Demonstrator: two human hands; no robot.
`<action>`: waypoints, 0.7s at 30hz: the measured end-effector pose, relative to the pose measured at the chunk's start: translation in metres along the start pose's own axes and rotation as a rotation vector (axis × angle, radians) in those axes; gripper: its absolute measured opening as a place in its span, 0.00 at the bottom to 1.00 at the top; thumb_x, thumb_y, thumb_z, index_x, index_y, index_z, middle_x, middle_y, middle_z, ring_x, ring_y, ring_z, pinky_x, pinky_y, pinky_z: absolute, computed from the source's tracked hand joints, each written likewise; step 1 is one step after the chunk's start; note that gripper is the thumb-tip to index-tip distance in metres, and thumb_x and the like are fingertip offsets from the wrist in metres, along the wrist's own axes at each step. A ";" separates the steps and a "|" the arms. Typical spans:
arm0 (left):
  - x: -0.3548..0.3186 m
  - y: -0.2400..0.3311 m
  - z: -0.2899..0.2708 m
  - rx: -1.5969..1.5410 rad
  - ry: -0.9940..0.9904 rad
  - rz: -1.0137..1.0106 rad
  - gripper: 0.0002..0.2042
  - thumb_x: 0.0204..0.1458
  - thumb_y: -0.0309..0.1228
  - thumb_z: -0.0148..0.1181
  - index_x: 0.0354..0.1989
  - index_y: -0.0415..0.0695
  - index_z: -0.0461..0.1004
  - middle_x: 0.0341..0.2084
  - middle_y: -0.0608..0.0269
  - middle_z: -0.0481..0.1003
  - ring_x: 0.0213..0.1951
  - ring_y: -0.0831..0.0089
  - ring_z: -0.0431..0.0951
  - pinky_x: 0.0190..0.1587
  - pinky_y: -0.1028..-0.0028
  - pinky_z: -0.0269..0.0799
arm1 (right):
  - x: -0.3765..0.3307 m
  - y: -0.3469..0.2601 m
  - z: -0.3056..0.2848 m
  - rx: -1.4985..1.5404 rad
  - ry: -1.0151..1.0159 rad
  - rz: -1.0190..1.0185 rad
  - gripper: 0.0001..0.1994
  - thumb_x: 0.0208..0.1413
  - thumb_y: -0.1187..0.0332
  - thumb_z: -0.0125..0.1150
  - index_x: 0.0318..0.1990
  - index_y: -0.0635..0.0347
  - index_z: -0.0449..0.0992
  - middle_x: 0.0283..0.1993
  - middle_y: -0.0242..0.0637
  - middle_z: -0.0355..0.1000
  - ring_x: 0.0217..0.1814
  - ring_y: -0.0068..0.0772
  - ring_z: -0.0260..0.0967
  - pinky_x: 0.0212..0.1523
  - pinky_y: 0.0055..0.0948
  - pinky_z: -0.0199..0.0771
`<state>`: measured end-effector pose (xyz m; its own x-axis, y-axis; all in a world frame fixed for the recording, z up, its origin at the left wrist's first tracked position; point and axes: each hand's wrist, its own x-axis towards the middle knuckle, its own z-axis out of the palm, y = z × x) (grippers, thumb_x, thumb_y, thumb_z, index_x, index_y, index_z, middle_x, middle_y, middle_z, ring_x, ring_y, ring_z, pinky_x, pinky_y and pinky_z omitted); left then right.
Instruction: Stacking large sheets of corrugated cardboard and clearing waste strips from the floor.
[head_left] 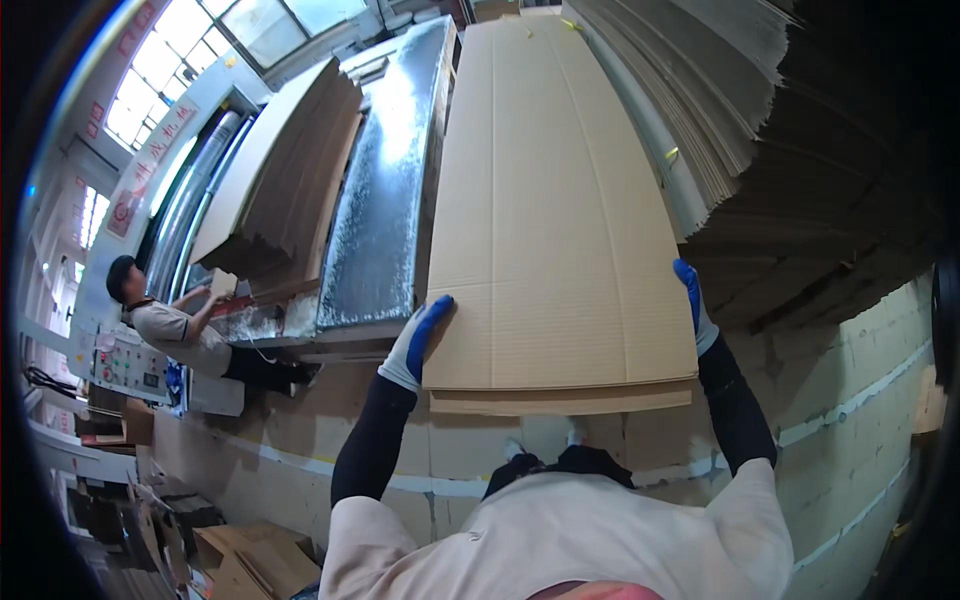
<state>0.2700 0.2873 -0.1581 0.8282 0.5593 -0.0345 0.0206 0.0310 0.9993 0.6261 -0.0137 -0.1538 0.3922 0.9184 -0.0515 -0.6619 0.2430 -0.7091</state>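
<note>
A long brown cardboard sheet (560,220) with lengthwise crease lines stretches away in front of me, and the edge of another cardboard layer (560,402) shows just beneath its near end. My left hand (424,338), in a white and blue glove, is closed on the sheet's left edge near its close corner, thumb on top. On the opposite edge, slightly farther along, my right hand (696,305) grips the sheet in a matching glove. The fingers under the cardboard are hidden on both sides.
Left of the sheet runs a shiny metal-topped table (385,190). Beyond it are a cardboard stack (290,170) and a roller machine (200,200), with a co-worker (175,325) beside them. Tall cardboard stacks (690,100) crowd the right. Boxes (260,560) lie at lower left.
</note>
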 end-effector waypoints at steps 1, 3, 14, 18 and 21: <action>-0.004 -0.011 0.006 -0.175 0.084 -0.090 0.20 0.66 0.30 0.46 0.64 0.35 0.61 0.62 0.54 0.66 0.65 0.67 0.63 0.70 0.67 0.53 | -0.004 -0.001 0.005 0.060 0.056 0.034 0.29 0.67 0.46 0.44 0.59 0.65 0.68 0.54 0.41 0.73 0.52 0.27 0.74 0.53 0.29 0.77; -0.011 0.014 0.027 -0.180 0.036 -0.154 0.21 0.66 0.34 0.49 0.62 0.34 0.64 0.60 0.59 0.67 0.62 0.69 0.67 0.66 0.67 0.60 | -0.018 -0.012 -0.005 -0.044 -0.019 0.059 0.29 0.68 0.46 0.42 0.60 0.64 0.67 0.55 0.39 0.73 0.54 0.27 0.73 0.54 0.28 0.75; -0.015 0.056 0.057 0.073 -0.130 0.187 0.20 0.64 0.32 0.49 0.60 0.33 0.66 0.61 0.50 0.66 0.64 0.64 0.65 0.67 0.68 0.59 | -0.013 -0.077 0.024 -0.274 0.144 0.072 0.20 0.68 0.61 0.48 0.58 0.67 0.70 0.56 0.37 0.73 0.58 0.30 0.69 0.62 0.31 0.68; 0.002 0.015 0.088 -0.579 -0.070 -0.116 0.22 0.64 0.38 0.52 0.60 0.35 0.67 0.57 0.59 0.72 0.57 0.74 0.72 0.62 0.73 0.66 | -0.028 -0.154 0.023 -0.802 0.084 -0.272 0.19 0.64 0.64 0.56 0.57 0.66 0.71 0.57 0.37 0.72 0.61 0.30 0.67 0.66 0.32 0.63; 0.005 -0.016 0.123 -0.837 -0.115 -0.184 0.22 0.64 0.40 0.53 0.59 0.37 0.67 0.54 0.60 0.73 0.54 0.73 0.75 0.59 0.72 0.70 | -0.027 -0.201 0.128 -1.273 -0.155 -0.377 0.21 0.61 0.66 0.59 0.60 0.64 0.68 0.60 0.40 0.70 0.63 0.33 0.66 0.66 0.33 0.62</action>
<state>0.3423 0.1880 -0.1725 0.9048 0.3995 -0.1474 -0.2219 0.7377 0.6376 0.6669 -0.0473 0.0800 0.2859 0.9063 0.3113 0.5563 0.1076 -0.8240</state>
